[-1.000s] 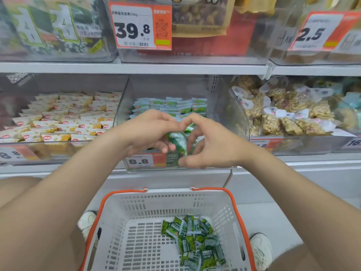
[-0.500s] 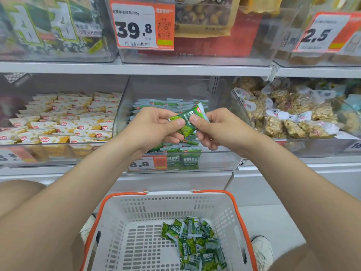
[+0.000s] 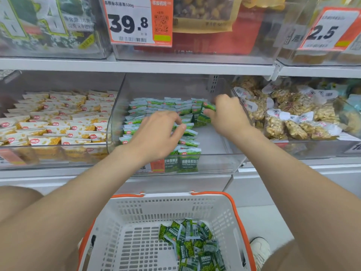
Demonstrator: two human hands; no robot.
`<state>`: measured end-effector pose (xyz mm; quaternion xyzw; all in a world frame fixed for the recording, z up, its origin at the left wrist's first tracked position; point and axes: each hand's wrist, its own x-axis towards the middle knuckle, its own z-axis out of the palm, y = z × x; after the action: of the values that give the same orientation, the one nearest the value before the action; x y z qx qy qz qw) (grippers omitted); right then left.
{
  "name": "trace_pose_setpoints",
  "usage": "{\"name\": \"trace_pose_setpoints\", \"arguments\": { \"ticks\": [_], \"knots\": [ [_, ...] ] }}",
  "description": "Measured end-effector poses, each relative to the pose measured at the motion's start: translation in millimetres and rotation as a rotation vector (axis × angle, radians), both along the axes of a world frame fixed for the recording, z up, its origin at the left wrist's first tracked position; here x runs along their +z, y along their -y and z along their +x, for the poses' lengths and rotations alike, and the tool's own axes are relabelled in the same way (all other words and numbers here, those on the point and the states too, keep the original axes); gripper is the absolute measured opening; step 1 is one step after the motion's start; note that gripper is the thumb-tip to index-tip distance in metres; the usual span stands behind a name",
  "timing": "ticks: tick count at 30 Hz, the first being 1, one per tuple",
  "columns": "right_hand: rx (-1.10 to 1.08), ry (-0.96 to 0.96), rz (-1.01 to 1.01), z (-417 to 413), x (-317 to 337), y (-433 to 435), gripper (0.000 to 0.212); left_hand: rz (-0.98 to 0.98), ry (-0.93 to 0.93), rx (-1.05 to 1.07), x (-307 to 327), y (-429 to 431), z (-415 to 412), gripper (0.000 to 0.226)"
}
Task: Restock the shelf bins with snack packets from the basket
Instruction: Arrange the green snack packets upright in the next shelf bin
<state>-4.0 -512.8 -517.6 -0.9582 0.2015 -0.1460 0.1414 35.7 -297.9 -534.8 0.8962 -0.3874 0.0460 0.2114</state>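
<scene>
Snack packets: lying loose in the white basket, waiting for shelving.
Right hand: pinching a green packet, standing it into the back-right row of the middle bin, likely filling the gap there.
Left hand: hovering curled over the front rows, seemingly steadying them; grip unclear.
</scene>
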Motion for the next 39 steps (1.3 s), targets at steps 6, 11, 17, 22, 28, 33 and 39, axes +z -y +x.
{"name": "trace_pose_setpoints", "arguments": {
  "ticks": [6,11,17,22,28,33,39],
  "knots": [
    [0.050,-0.386,-0.079,53.7,-37.1,15.7,0.032,0.146,-0.095,-0.103,-18.6,2.1,10.5,0.064],
    [0.021,-0.295,-0.074,81.1,-49.8,26.1,0.044,0.101,-0.108,-0.120,-28.0,1.7,18.6,0.047],
    [-0.106,-0.169,-0.116,83.4,-52.0,25.7,0.061,0.059,-0.078,-0.134,-27.4,0.7,16.7,0.048],
    [0.044,-0.262,-0.019,75.1,-53.8,24.8,0.013,0.027,0.025,-0.119,-26.9,-0.1,12.7,0.046],
    [0.170,-0.417,0.106,32.0,-32.7,17.8,0.045,0.048,0.334,-0.037,-13.6,-0.7,-5.5,0.048],
    [0.214,-0.092,0.068,-21.6,-4.3,-15.2,0.044,-0.083,0.407,-0.049,-4.5,-3.2,-29.0,0.027],
    [0.329,-0.014,0.013,-90.3,30.6,-67.6,0.020,-0.136,0.369,-0.116,-11.3,-22.3,-83.2,0.032]
  ]
}}
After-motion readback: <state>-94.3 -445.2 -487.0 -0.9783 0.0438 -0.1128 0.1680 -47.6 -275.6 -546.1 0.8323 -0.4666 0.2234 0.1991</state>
